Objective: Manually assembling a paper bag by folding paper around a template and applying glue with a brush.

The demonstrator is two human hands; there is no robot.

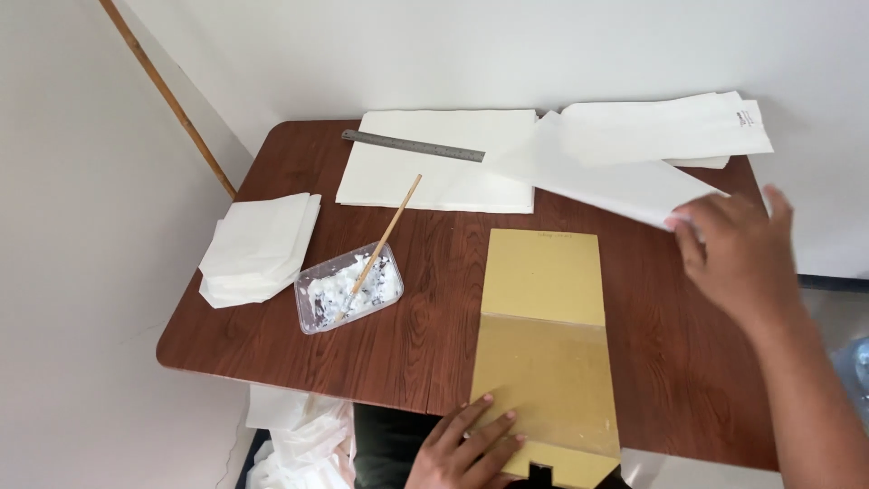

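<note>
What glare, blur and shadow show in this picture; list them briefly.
Head view: soft daylight throws a faint sheen on the yellow board under the left hand; the right hand on the white sheet looks slightly motion-blurred; the table casts only weak shadows.

left hand (466,445) flat, fingers spread, right hand (738,258) outstretched, pinching

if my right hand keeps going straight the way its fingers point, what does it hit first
The right hand points up-left; its fingertips already seem to touch the long white paper sheet, so that comes first.
</note>
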